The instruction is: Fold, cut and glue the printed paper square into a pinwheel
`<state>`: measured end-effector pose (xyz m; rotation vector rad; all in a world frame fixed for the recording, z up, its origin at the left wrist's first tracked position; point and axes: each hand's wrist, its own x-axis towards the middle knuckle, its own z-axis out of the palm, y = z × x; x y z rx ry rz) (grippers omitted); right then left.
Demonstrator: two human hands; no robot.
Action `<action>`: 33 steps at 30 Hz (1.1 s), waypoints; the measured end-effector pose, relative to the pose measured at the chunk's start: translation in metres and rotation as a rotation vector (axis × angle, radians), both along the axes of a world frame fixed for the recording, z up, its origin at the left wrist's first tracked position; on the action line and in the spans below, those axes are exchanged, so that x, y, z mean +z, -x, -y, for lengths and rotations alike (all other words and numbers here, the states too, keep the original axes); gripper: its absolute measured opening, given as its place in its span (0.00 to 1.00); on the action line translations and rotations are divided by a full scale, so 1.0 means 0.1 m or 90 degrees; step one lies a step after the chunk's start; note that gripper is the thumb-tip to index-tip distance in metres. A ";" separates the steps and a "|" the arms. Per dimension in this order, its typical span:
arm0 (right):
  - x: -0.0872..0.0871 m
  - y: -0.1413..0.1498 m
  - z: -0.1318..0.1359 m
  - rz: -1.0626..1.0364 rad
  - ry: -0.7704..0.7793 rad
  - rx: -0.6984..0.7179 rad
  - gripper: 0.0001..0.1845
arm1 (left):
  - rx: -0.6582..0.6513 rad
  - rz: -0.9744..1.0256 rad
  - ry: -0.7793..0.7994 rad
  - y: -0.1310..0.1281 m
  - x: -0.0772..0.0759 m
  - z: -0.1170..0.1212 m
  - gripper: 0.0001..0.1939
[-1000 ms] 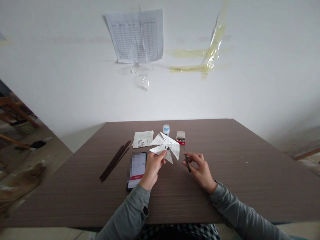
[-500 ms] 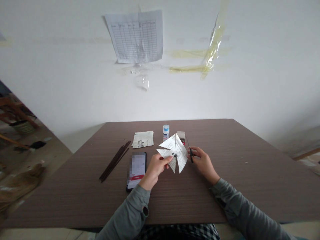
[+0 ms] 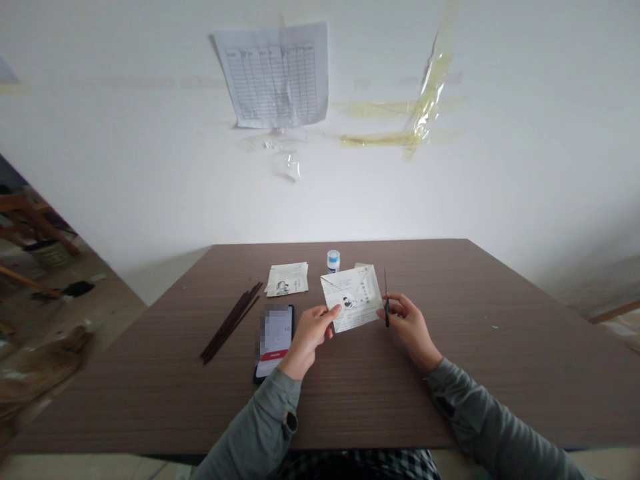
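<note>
A square sheet of printed paper (image 3: 351, 299) with a small black picture near its middle is raised above the table. My left hand (image 3: 313, 333) is closed on its lower left edge, thumb on top. Diagonal lines run in from its upper corners. At its right edge my right hand (image 3: 409, 328) grips a pair of scissors (image 3: 387, 308), blades pointing up and away from me. Whether the right fingertips touch the paper too, I cannot tell.
Behind the paper stand a white bottle with a blue cap (image 3: 333, 261) and a small box (image 3: 361, 265), mostly covered. More printed paper squares (image 3: 289, 279), dark thin sticks (image 3: 231, 323) and a phone (image 3: 275, 343) lie to the left on the brown table (image 3: 500, 373).
The paper's cut flaps were spread apart like a pinwheel; now it shows as a closed square, covering more of the box. The scissors have turned more upright, still in my right hand.
</note>
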<state>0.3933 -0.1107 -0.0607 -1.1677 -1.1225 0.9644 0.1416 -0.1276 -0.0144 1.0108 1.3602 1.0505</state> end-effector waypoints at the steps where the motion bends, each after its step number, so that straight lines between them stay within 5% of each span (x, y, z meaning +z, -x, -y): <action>1: 0.00 0.00 0.01 -0.008 0.000 -0.001 0.35 | -0.020 -0.008 0.006 0.00 -0.01 0.00 0.26; 6: 0.00 0.02 0.03 -0.032 0.011 -0.005 0.33 | -0.067 -0.005 -0.005 -0.01 -0.05 0.02 0.15; 25: -0.13 0.13 0.07 0.080 -0.045 0.056 0.25 | 0.115 0.080 -0.101 -0.09 -0.10 -0.09 0.18; 33: -0.12 0.19 0.09 0.028 -0.018 0.036 0.29 | 0.024 0.090 -0.094 -0.16 -0.17 -0.02 0.26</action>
